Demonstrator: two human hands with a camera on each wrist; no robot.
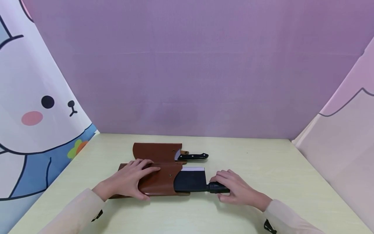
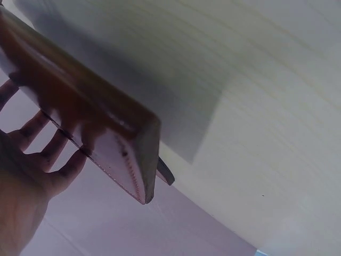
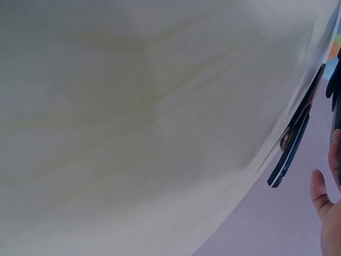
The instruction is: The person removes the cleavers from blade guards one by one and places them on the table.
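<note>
My left hand [image 1: 131, 178] grips a brown leather knife sheath [image 1: 162, 183], fingers along its far edge and thumb at the near edge. A cleaver [image 1: 191, 180] with a dark blade and a pale strip along its far edge sits part way inside this sheath. Its front part is hidden by the leather. At the right, my right hand [image 1: 236, 191] holds the cleaver by its black handle [image 1: 217, 187]. The left wrist view shows the sheath [image 2: 101, 106] tilted, with the fingers of my left hand [image 2: 24, 181] on its edge.
Just behind lies a second brown sheath [image 1: 155, 151], with a smaller knife in it whose black riveted handle [image 1: 194, 157] sticks out to the right. Both rest on a pale wood-grain table [image 1: 257, 156]. A purple backdrop [image 1: 190, 81] stands along the table's far edge.
</note>
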